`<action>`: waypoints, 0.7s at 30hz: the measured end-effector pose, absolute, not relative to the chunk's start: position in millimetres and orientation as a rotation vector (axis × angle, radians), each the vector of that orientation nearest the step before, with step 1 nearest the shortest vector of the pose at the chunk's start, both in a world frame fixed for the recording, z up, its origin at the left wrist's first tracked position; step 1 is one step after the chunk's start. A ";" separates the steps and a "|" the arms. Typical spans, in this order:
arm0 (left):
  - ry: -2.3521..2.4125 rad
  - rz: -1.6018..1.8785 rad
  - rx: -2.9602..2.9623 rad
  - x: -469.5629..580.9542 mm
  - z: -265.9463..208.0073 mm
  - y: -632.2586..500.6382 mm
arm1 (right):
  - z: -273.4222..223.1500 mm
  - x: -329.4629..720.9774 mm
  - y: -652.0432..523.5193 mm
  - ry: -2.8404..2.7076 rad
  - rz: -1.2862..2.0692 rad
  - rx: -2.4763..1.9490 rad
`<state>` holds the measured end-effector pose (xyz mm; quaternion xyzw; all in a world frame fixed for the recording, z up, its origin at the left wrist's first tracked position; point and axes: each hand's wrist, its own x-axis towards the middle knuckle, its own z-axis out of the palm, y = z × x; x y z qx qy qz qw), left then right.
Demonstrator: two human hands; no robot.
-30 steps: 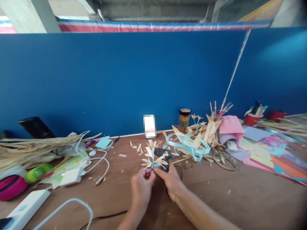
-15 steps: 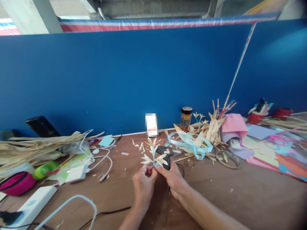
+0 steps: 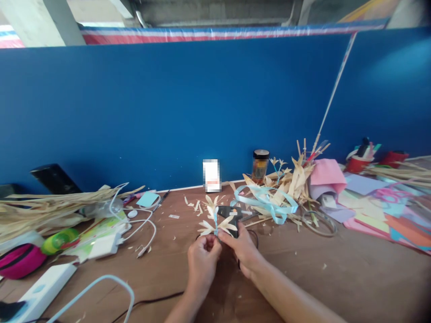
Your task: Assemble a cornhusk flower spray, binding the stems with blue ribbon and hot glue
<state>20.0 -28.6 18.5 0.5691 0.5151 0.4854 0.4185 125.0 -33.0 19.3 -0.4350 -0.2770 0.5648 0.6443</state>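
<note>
Pinching the bottom of a small straw flower sprig (image 3: 214,220), the left hand (image 3: 201,262) and the right hand (image 3: 243,253) meet just above the brown table (image 3: 336,273), fingertips closed on its light blue stem. The sprig stands upright over both hands. Directly behind it lies a black glue gun (image 3: 232,214). Farther right is a loose light blue ribbon (image 3: 266,201) on a heap of dry husks (image 3: 289,184). White cables (image 3: 141,224) lie at the left.

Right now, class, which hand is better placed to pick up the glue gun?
Probably the right hand: it lies directly beside the black glue gun, while the left hand pinches the straw flower stem.
</note>
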 end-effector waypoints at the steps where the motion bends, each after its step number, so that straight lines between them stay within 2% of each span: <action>1: 1.290 1.205 1.429 20.3 18.2 -28.7 | 19.0 124.8 -32.8 -0.623 1.292 -0.986; 10: 1.211 1.120 1.386 22.7 20.5 -28.3 | 19.4 124.5 -33.0 -0.585 1.269 -1.013; 21: 0.901 0.910 1.020 12.4 25.2 -23.4 | 26.8 128.7 -32.3 -0.628 1.337 -0.930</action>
